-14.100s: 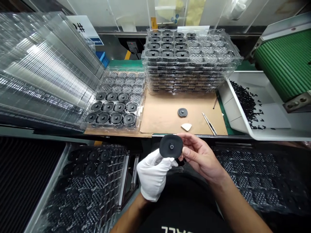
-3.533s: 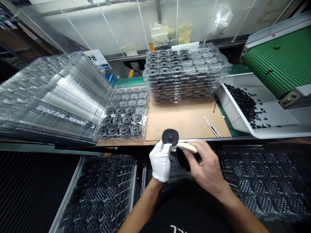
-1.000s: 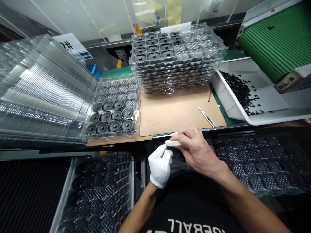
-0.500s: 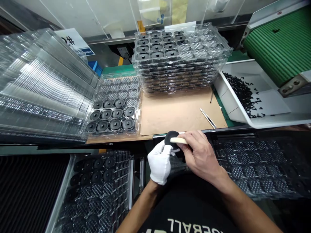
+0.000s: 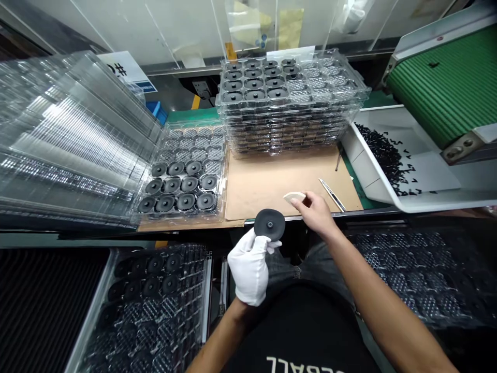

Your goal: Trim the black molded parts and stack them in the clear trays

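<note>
My left hand (image 5: 249,265), in a white glove, is closed on a round black disc part (image 5: 269,225) and holds it upright just below the bench's front edge. My bare right hand (image 5: 315,211) reaches forward over the brown cardboard mat (image 5: 272,182). Its fingertips rest on a small white wedge-shaped tool (image 5: 294,196) lying on the mat. A clear blister tray (image 5: 185,171) at the mat's left holds several black discs in its front rows.
A tall stack of filled clear trays (image 5: 289,101) stands behind the mat. Empty clear trays (image 5: 70,140) lean at the left. A white bin of small black parts (image 5: 392,155) and a green conveyor (image 5: 446,88) are at the right. A thin metal tool (image 5: 332,194) lies on the mat. Trays fill the lower shelves.
My right hand has moved away from the disc, forward onto the mat, taking the white tool with it. The disc stays in my left hand, now uncovered.
</note>
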A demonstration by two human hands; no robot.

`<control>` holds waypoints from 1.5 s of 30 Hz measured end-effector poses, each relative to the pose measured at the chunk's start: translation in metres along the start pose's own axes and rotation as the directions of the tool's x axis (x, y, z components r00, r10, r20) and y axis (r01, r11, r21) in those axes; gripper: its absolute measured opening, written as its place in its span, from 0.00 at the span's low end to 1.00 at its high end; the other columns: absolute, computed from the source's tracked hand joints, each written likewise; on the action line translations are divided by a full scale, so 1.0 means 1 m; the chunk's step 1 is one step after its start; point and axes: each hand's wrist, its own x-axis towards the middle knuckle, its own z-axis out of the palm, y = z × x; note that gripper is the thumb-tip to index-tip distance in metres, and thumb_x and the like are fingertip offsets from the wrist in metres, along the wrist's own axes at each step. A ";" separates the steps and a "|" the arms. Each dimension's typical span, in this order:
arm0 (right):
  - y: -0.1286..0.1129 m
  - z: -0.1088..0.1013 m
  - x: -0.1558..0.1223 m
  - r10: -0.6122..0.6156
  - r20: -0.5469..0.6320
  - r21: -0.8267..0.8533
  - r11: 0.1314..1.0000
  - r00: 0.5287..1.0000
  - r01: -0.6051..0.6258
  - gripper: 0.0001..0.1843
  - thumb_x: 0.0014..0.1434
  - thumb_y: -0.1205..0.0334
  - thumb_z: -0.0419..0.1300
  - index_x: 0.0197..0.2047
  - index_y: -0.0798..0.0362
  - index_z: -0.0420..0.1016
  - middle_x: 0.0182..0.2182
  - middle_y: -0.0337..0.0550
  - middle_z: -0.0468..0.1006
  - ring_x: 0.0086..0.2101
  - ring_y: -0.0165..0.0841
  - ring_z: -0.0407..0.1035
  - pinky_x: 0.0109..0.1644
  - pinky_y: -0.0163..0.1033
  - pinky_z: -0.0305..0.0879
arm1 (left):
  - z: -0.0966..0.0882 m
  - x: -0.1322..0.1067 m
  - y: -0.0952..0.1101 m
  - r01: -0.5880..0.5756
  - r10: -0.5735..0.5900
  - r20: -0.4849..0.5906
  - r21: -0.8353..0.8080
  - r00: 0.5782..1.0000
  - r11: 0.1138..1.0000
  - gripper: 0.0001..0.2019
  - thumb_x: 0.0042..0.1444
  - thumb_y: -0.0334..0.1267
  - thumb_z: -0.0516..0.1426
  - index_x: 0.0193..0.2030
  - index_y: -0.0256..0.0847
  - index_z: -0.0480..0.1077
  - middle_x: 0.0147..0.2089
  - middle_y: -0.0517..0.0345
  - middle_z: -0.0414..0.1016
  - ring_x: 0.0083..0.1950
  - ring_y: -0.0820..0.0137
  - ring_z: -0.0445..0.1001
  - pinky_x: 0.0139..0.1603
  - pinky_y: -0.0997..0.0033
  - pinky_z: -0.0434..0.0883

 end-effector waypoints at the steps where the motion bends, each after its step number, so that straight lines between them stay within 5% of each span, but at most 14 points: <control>1: 0.012 0.007 0.011 0.029 0.015 0.021 0.999 0.999 -0.030 0.18 0.55 0.48 0.66 0.40 0.54 0.78 0.30 0.42 0.79 0.32 0.36 0.71 0.39 0.42 0.69 | -0.001 -0.002 0.000 -0.007 0.007 -0.015 -0.022 1.000 1.000 0.11 0.57 0.41 0.64 0.42 0.37 0.81 0.27 0.60 0.77 0.26 0.74 0.75 0.33 0.77 0.73; 5: 0.040 0.019 0.030 0.103 0.001 0.099 0.990 0.995 -0.103 0.24 0.53 0.49 0.66 0.48 0.57 0.75 0.39 0.50 0.80 0.35 0.35 0.74 0.39 0.41 0.71 | -0.006 -0.007 0.002 -0.013 0.008 -0.064 -0.079 0.998 0.997 0.10 0.53 0.42 0.67 0.38 0.38 0.81 0.27 0.62 0.76 0.26 0.75 0.73 0.34 0.76 0.74; 9: 0.026 0.007 0.007 0.110 0.041 0.203 0.972 0.993 -0.116 0.33 0.54 0.48 0.67 0.59 0.57 0.71 0.55 0.59 0.75 0.43 0.36 0.75 0.47 0.44 0.72 | -0.008 -0.008 0.003 -0.007 0.003 -0.073 -0.059 0.997 0.998 0.09 0.53 0.42 0.67 0.36 0.38 0.80 0.27 0.62 0.76 0.26 0.75 0.73 0.31 0.77 0.72; 12: -0.006 -0.004 -0.027 0.063 0.273 0.331 0.931 0.960 -0.156 0.27 0.59 0.45 0.65 0.55 0.54 0.77 0.50 0.54 0.80 0.42 0.35 0.76 0.46 0.42 0.74 | -0.007 -0.007 0.001 -0.014 0.013 -0.064 -0.021 0.998 1.000 0.10 0.54 0.42 0.67 0.38 0.38 0.81 0.30 0.61 0.79 0.27 0.74 0.73 0.32 0.77 0.72; 15: -0.039 -0.007 -0.055 -0.069 0.494 0.576 0.772 0.867 -0.267 0.22 0.61 0.49 0.65 0.57 0.47 0.78 0.47 0.45 0.81 0.36 0.28 0.75 0.41 0.37 0.74 | -0.005 -0.006 0.000 -0.042 0.044 -0.020 0.063 0.999 0.997 0.09 0.56 0.42 0.66 0.39 0.39 0.81 0.31 0.61 0.78 0.29 0.75 0.71 0.33 0.78 0.70; 18: -0.055 -0.006 -0.067 -0.121 0.514 0.700 0.632 0.849 -0.333 0.19 0.59 0.57 0.69 0.55 0.45 0.79 0.44 0.41 0.81 0.32 0.24 0.71 0.36 0.31 0.71 | -0.005 -0.007 0.001 -0.073 0.070 0.032 0.138 0.997 0.988 0.07 0.57 0.40 0.65 0.33 0.39 0.79 0.26 0.64 0.72 0.29 0.76 0.66 0.33 0.78 0.67; 24: -0.047 0.001 -0.069 -0.041 0.561 0.713 0.530 0.826 -0.458 0.17 0.59 0.58 0.70 0.52 0.49 0.81 0.42 0.42 0.82 0.31 0.24 0.69 0.33 0.30 0.67 | -0.007 -0.012 0.001 -0.108 0.097 0.070 0.184 0.993 0.977 0.07 0.56 0.36 0.63 0.29 0.38 0.75 0.25 0.64 0.69 0.29 0.75 0.64 0.33 0.77 0.65; 30: -0.049 0.001 -0.076 -0.055 0.525 0.730 0.543 0.849 -0.416 0.18 0.62 0.55 0.66 0.55 0.47 0.80 0.38 0.42 0.82 0.33 0.27 0.69 0.36 0.34 0.69 | -0.011 -0.015 -0.003 -0.148 0.136 0.075 0.189 0.988 0.971 0.07 0.57 0.39 0.64 0.33 0.39 0.78 0.28 0.62 0.73 0.30 0.73 0.68 0.35 0.75 0.68; 36: -0.053 -0.008 -0.077 -0.097 0.509 0.694 0.633 0.855 -0.341 0.19 0.63 0.55 0.65 0.57 0.45 0.79 0.51 0.43 0.80 0.33 0.26 0.69 0.40 0.35 0.70 | -0.012 -0.016 -0.006 -0.188 0.169 0.103 0.212 0.980 0.959 0.08 0.58 0.41 0.64 0.37 0.39 0.80 0.33 0.58 0.78 0.34 0.69 0.74 0.39 0.72 0.71; 45: -0.053 -0.008 -0.075 -0.103 0.470 0.704 0.642 0.876 -0.303 0.20 0.58 0.58 0.70 0.54 0.45 0.81 0.51 0.42 0.82 0.38 0.29 0.71 0.37 0.33 0.68 | -0.013 -0.014 -0.010 -0.229 0.211 0.106 0.214 0.972 0.949 0.08 0.59 0.40 0.64 0.41 0.39 0.81 0.38 0.56 0.82 0.39 0.66 0.78 0.44 0.70 0.75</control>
